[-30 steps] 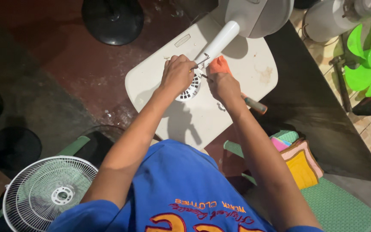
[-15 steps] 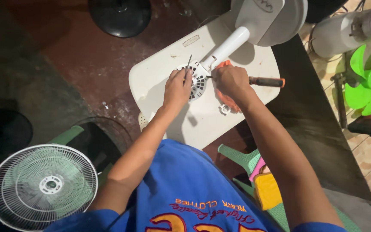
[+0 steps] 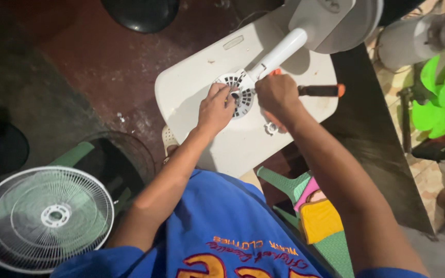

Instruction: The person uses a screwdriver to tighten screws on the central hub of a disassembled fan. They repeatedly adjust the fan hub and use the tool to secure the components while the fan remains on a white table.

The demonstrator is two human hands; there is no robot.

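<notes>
On the white fan base (image 3: 243,139), the vent disc (image 3: 237,95) is pinched by left hand (image 3: 215,108); right hand (image 3: 276,95) is clamped on a screwdriver (image 3: 318,90). Base judged light, rigid, brittle plastic; best gripped at its edge.

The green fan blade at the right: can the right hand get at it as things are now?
Probably not at once: the right hand grips a screwdriver, and the green fan blade lies apart, beyond the dark board.

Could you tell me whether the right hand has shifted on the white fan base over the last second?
No: the right hand stays beside the vented hub of the white fan base, gripping the dark-handled tool.
</notes>
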